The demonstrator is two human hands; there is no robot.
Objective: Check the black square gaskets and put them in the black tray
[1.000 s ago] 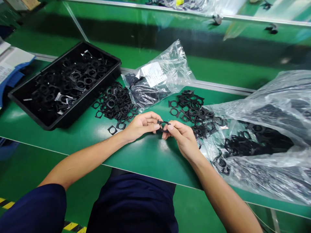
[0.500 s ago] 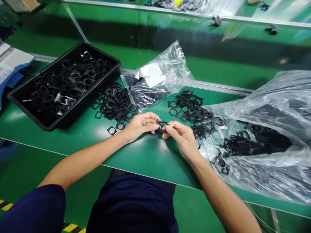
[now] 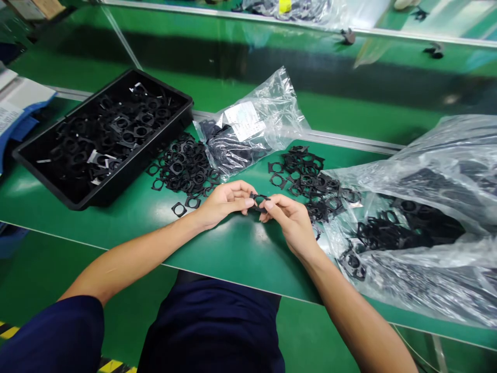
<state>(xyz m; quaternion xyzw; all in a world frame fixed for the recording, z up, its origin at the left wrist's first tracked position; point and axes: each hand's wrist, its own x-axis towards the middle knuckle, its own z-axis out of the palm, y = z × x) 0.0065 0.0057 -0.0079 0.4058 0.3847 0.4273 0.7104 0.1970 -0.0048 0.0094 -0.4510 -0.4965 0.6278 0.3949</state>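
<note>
Between my two hands is a small black plastic frame with a round hole [image 3: 260, 197], raised a little over the green table [image 3: 233, 254]. My left hand [image 3: 230, 201] pinches its left end between thumb and fingers. On its right end, my right hand [image 3: 286, 213] has a similar pinch. My fingertips hide part of the piece. A pile of like black frames [image 3: 186, 165] lies beyond my left hand, with a few loose ones nearer. Another pile [image 3: 310, 178] lies beyond my right hand.
At the left stands a black bin [image 3: 128, 178] filled with such pieces, some with white strips. A clear bag with a white label [image 3: 248, 134] lies at the back. On the right, a large open plastic bag [image 3: 419, 274] holds more black parts. A raised shelf edge [image 3: 217, 15] runs behind.
</note>
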